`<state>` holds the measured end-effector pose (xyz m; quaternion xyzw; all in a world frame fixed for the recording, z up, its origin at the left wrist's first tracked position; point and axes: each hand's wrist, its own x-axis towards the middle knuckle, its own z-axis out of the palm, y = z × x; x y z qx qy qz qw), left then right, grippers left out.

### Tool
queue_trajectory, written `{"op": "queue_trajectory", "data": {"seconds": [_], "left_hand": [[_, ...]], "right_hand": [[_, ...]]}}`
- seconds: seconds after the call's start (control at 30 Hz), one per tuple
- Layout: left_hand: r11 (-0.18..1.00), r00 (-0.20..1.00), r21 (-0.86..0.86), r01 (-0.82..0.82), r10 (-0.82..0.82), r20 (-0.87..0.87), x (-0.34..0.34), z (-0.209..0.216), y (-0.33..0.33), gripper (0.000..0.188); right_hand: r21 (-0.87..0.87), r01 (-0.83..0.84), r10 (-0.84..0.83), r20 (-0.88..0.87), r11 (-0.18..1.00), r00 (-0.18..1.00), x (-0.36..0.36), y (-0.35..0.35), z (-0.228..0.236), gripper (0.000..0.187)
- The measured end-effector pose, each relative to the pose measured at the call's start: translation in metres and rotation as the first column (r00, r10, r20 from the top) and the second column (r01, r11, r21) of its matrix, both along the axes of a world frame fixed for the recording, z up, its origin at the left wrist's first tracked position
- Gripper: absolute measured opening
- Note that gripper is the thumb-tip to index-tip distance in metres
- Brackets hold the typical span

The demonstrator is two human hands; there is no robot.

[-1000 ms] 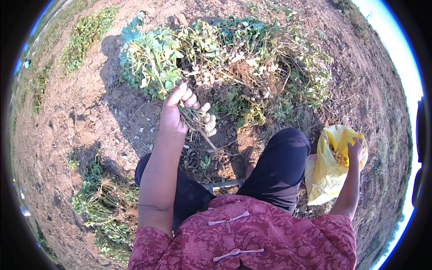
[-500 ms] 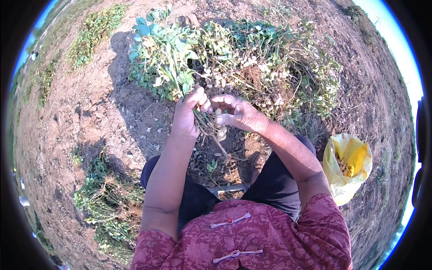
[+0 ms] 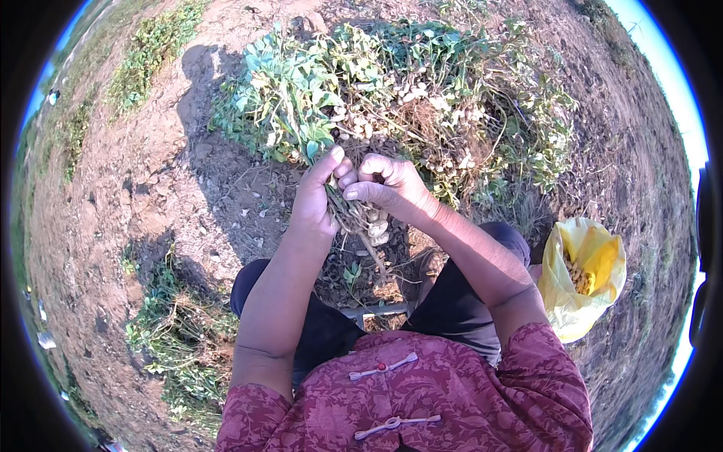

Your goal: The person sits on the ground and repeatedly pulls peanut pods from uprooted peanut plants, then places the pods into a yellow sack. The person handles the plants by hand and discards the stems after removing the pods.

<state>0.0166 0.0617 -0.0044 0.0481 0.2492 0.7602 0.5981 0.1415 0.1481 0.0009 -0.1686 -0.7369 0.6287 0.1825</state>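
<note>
My left hand [image 3: 316, 192] is closed around the stems of a peanut plant [image 3: 301, 105], its leafy top pointing away from me and its roots hanging toward my knees. Pale peanut pods [image 3: 378, 227] dangle among those roots, just under my right hand [image 3: 395, 188]. The right hand's fingers are curled, with the thumb pressed in close beside my left fingers; whatever they pinch is hidden. Beyond both hands lies a heap of pulled peanut plants [image 3: 452, 113] with many pods and roots showing.
A yellow plastic bag [image 3: 561, 301] stands open by my right knee, with peanuts [image 3: 580, 279] inside. Another pile of plants [image 3: 188, 331] lies on the dry soil at my left. Between my legs is a grey bar [image 3: 369, 310]. Green plants [image 3: 158, 53] grow at the far left.
My right fingers, which were spread around some pods, have curled in and moved slightly left against my left hand. The plant's leafy top has sunk slightly toward the heap.
</note>
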Motion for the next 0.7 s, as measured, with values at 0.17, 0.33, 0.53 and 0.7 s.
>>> {"op": "queue_trajectory", "data": {"seconds": [0.17, 0.33, 0.53, 0.7], "left_hand": [[0.996, 0.997, 0.052, 0.079, -0.078, -0.019, 0.004, 0.0, -0.002, 0.011], [0.984, 0.987, 0.094, 0.15, -0.144, -0.068, 0.003, -0.001, -0.005, 0.013], [0.981, 0.995, 0.188, 0.039, -0.021, -0.096, -0.001, -0.002, -0.003, 0.016], [0.988, 0.991, 0.137, -0.071, 0.085, -0.104, 0.001, -0.005, 0.0, 0.018]], "right_hand": [[-0.344, -0.161, 0.108, -0.17, 0.925, 0.98, 0.005, 0.005, 0.007, 0.015], [-0.386, -0.046, 0.063, 0.03, 0.921, 0.998, 0.006, 0.002, 0.012, 0.011], [-0.499, 0.037, -0.111, -0.12, 0.866, 0.986, -0.002, -0.006, 0.002, 0.024], [-0.377, 0.122, -0.192, -0.154, 0.918, 0.969, -0.012, -0.006, -0.02, 0.025]]}}
